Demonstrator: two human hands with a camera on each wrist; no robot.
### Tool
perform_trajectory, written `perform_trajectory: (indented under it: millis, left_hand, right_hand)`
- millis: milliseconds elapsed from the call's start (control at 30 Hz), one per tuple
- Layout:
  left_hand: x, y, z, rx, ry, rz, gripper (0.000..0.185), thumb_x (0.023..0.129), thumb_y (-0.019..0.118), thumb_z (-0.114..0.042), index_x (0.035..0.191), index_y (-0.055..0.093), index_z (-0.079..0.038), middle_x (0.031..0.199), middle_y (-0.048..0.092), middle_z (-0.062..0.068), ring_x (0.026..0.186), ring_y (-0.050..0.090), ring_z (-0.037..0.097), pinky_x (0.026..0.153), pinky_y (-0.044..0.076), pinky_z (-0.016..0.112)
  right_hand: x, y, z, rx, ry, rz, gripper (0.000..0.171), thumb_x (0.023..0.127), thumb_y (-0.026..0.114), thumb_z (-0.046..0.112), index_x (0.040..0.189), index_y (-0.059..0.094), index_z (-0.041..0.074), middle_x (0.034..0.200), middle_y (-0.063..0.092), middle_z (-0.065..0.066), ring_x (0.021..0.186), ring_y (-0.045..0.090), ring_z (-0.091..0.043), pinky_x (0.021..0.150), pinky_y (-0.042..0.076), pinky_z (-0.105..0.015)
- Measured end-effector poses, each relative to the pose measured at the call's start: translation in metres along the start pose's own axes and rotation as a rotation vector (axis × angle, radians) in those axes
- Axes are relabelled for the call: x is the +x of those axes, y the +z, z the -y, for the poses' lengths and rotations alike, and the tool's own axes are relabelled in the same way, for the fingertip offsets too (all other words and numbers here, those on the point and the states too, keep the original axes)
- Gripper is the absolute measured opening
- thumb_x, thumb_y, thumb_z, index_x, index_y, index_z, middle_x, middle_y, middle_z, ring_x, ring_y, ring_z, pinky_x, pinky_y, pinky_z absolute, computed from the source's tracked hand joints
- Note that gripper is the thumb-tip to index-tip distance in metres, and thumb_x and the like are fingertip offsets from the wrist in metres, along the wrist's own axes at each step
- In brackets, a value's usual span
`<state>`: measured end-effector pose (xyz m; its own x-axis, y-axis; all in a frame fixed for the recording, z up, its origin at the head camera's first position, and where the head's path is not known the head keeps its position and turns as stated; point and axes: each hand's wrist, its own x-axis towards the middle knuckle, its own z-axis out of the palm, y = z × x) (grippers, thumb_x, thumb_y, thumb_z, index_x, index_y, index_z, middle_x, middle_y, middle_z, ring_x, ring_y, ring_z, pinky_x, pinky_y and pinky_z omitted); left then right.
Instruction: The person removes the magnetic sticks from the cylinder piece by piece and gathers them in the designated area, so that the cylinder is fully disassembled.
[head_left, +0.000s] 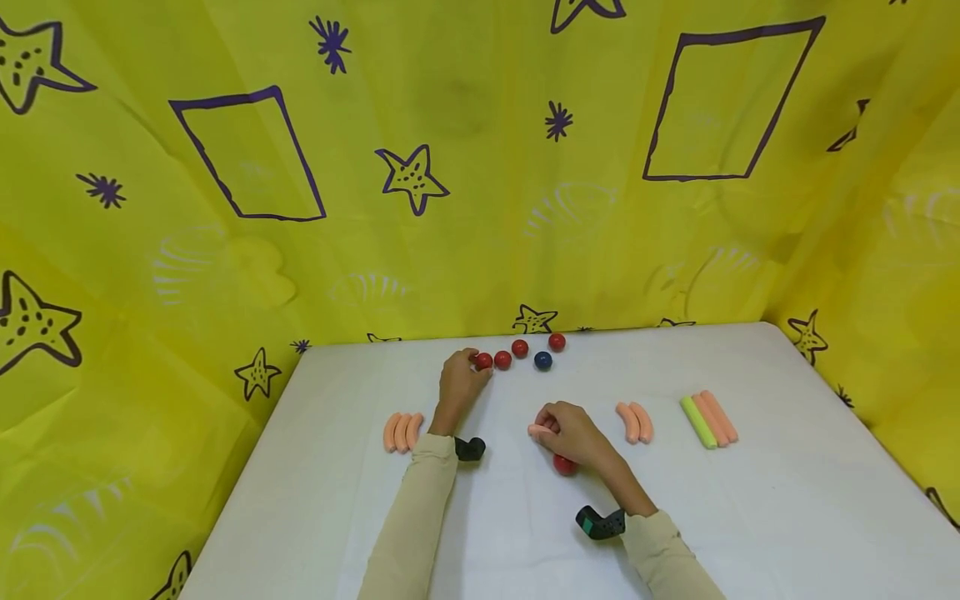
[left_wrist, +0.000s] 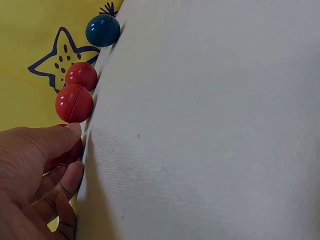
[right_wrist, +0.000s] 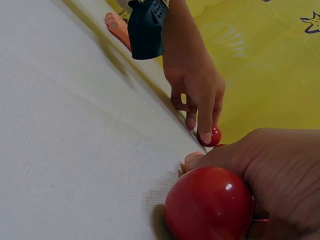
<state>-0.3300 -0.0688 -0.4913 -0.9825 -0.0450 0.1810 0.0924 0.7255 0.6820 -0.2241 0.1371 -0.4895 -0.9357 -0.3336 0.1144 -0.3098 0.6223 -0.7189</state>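
Head view is showing the left hand point(head_left: 459, 385) pinching the endmost red ball point(head_left: 483, 361) at twelve o'clock on the table point(head_left: 750, 517), seemingly aligning the row, while the right hand point(head_left: 573, 435) is gripping an orange stick point(head_left: 537, 430) beside another red ball point(head_left: 565, 466).

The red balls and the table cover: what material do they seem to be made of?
Red balls: probably hard glossy plastic; they show bright highlights and a moulded seam around the middle. Table cover: seemingly white woven cloth, matte, with a fine weave visible up close.

Both hands rest on the table, left point(head_left: 461, 385) reaching forward, right point(head_left: 573, 435) curled.
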Motion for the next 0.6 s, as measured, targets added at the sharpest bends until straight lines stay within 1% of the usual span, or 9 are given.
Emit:
perform_trajectory:
  millis: [167, 300, 400, 500, 600]
  left_hand:
    - [-0.002, -0.002, 0.001, -0.064, -0.031, 0.008, 0.046, 0.076, 0.072, -0.021, 0.114, 0.057, 0.001, 0.1, 0.062, 0.011, 0.079, 0.055, 0.019, 0.072, 0.046, 0.031]
    - [-0.006, -0.003, 0.004, -0.149, -0.074, 0.01, 0.049, 0.075, 0.072, -0.02, 0.115, 0.055, 0.002, 0.101, 0.061, 0.013, 0.082, 0.058, 0.02, 0.074, 0.048, 0.031]
    - [-0.01, -0.004, 0.005, -0.198, -0.089, -0.003, 0.05, 0.075, 0.072, -0.017, 0.116, 0.053, 0.004, 0.101, 0.061, 0.014, 0.083, 0.059, 0.021, 0.073, 0.049, 0.031]
    - [-0.014, -0.004, 0.004, -0.208, -0.08, -0.024, 0.051, 0.074, 0.072, -0.015, 0.116, 0.051, 0.005, 0.1, 0.058, 0.016, 0.08, 0.059, 0.021, 0.07, 0.048, 0.031]
    - [-0.019, -0.004, 0.004, -0.187, -0.066, -0.045, 0.05, 0.075, 0.072, -0.016, 0.116, 0.05, 0.005, 0.094, 0.056, 0.016, 0.078, 0.056, 0.022, 0.069, 0.047, 0.032]
  right_hand:
    - [0.001, 0.001, 0.0, -0.003, 0.022, 0.002, 0.017, 0.081, 0.067, 0.027, 0.083, 0.061, 0.011, 0.072, 0.053, 0.003, 0.066, 0.048, -0.01, 0.06, 0.043, -0.023]
    - [0.002, 0.002, 0.001, -0.004, 0.082, -0.003, 0.017, 0.078, 0.07, 0.027, 0.082, 0.061, 0.012, 0.071, 0.053, 0.003, 0.066, 0.048, -0.011, 0.06, 0.042, -0.024]
    - [0.002, 0.003, 0.001, -0.013, 0.123, -0.009, 0.018, 0.077, 0.071, 0.027, 0.082, 0.061, 0.013, 0.071, 0.053, 0.004, 0.066, 0.047, -0.011, 0.06, 0.042, -0.024]
    - [0.003, 0.004, 0.002, -0.024, 0.143, -0.021, 0.018, 0.076, 0.072, 0.027, 0.08, 0.061, 0.013, 0.07, 0.053, 0.003, 0.066, 0.047, -0.011, 0.06, 0.042, -0.025]
    - [0.003, 0.002, 0.004, -0.026, 0.156, -0.039, 0.017, 0.076, 0.072, 0.026, 0.08, 0.062, 0.012, 0.069, 0.052, 0.002, 0.065, 0.048, -0.012, 0.059, 0.042, -0.026]
